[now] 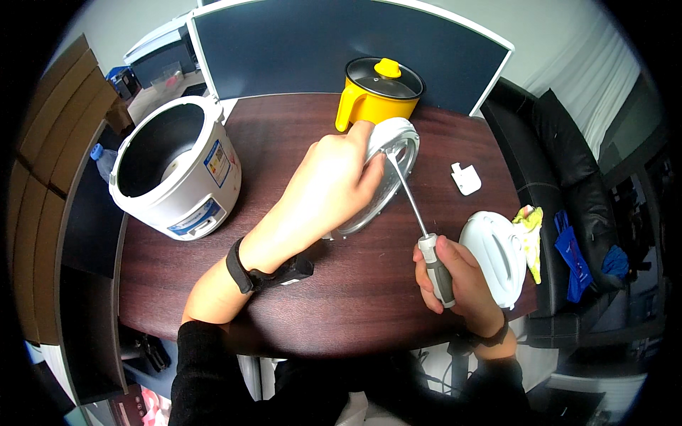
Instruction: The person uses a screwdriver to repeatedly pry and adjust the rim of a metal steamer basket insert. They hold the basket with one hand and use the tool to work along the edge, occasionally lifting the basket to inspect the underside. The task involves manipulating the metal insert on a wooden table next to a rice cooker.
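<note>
My left hand (332, 177) grips the rim of a round, pale lid part (395, 129) with a clear or shiny inner face, tilted up on its edge above the table. In my right hand (467, 284) is a screwdriver (410, 201) with a grey and white handle. Its metal shaft slants up and left, and the tip meets the lid part near its rim, close to my left thumb. A white oval lid cover (494, 257) with a handle-like recess lies just right of my right hand. Much of the lid part is hidden behind my left hand.
A white rice cooker body (213, 186), its top uncovered, stands at the left. A yellow pot (383, 106) with a glass lid sits at the back by a dark partition (284, 53). To the right lie a small white plastic piece (466, 179) and a yellow cloth (528, 238).
</note>
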A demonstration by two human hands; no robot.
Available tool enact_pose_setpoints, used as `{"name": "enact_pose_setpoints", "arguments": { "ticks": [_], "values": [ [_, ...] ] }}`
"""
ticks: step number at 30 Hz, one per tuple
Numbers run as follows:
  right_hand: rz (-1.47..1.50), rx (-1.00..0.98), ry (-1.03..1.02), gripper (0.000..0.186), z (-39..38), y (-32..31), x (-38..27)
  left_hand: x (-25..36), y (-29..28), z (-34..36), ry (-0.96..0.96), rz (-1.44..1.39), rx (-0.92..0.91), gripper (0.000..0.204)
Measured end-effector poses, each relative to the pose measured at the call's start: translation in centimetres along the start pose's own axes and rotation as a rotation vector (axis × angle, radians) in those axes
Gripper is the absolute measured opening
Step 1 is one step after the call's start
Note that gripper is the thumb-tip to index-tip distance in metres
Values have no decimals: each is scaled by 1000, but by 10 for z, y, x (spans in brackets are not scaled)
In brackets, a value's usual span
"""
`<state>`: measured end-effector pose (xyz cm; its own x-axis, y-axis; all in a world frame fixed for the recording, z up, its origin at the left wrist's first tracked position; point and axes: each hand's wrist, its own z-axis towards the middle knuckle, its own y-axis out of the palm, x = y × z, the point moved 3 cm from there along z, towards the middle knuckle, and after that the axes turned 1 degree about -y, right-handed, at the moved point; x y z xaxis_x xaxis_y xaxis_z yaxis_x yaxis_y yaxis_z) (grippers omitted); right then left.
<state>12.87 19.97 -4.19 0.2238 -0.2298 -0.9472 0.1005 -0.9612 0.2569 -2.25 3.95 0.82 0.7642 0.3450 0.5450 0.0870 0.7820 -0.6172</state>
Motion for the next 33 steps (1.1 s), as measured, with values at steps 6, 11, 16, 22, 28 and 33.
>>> {"name": "enact_pose_setpoints", "arguments": {
  "ticks": [6,11,16,22,28,33],
  "values": [
    [19,25,38,45,-1,4,-1,-2,0,-1,16,-3,3,24],
    [46,10,28,45,-3,4,0,-1,1,-1,4,1,-3,26],
    [88,-8,55,46,-5,4,-2,2,2,0,16,15,0,27],
    [94,-16,77,48,-11,6,-8,3,3,-3,35,39,5,29],
    [90,-22,101,48,-17,9,-15,8,4,-5,44,56,14,30],
    [53,-34,130,47,-19,8,-20,9,3,-7,58,55,19,29]
  ]
}}
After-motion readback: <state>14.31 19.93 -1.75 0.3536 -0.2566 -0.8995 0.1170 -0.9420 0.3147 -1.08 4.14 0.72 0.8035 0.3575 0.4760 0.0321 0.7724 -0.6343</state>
